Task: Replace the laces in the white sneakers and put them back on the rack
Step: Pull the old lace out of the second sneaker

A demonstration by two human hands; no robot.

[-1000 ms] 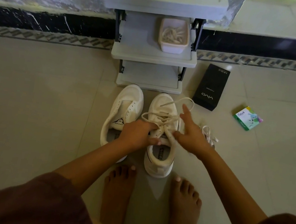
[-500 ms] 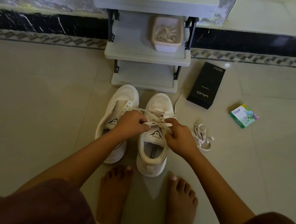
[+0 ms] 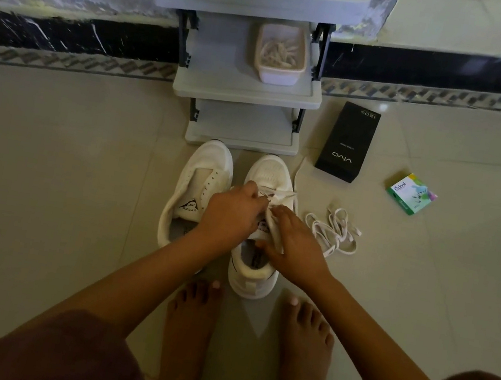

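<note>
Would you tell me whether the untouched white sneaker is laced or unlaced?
Unlaced: the untouched white sneaker shows empty eyelets and no lace across its tongue.

Bare floor [image 3: 49, 164] lay open left of the sneakers [image 3: 207, 163]. To the right, a loose lace [image 3: 332, 232], black box [image 3: 347, 142] and green box [image 3: 411, 194] cluttered the way. The rack's [image 3: 245, 92] bottom shelf [image 3: 243, 123] stood free (a tub [image 3: 277, 74] filled part of the middle one).

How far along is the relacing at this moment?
Done: the left sneaker is unlaced, eyelets bare. In hand: the left hand pinches the lace on the right sneaker; the right hand holds that shoe. Left: lacing both, perhaps using the loose lace, then returning them to the rack.
</note>
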